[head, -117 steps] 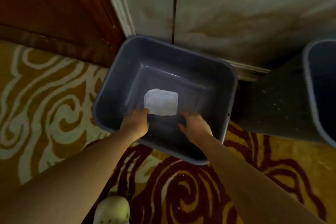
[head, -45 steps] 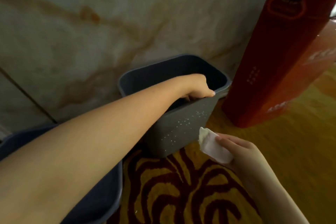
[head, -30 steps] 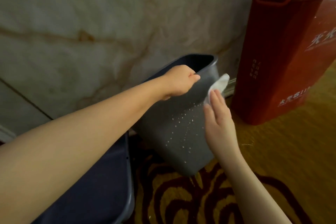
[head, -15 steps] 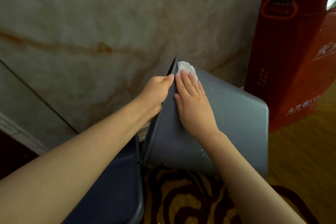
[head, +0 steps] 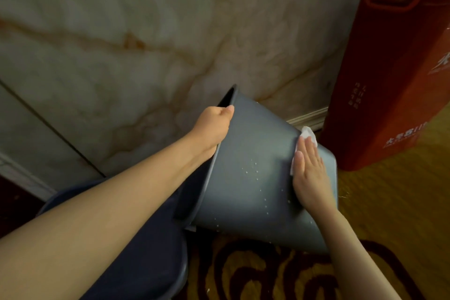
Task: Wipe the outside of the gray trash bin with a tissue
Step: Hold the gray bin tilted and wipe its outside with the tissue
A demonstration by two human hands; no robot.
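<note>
The gray trash bin (head: 253,153) is tipped on its side, mouth to the left and base to the right, its side wall dotted with small white specks. My left hand (head: 214,124) grips the upper rim, fingers curled over the edge. My right hand (head: 309,173) lies flat on the side wall near the base and presses a white tissue (head: 308,135) against it. Most of the tissue is hidden under my palm and fingers.
A second, darker bin (head: 155,273) sits at the lower left, partly under my left arm. A tall red box (head: 394,63) stands right of the gray bin. A marble wall (head: 146,44) rises behind; patterned carpet (head: 267,275) lies below.
My right hand slid the tissue along the bin's side from the rim toward the base. The bin tipped further over, and my left hand kept its hold on the rim.
</note>
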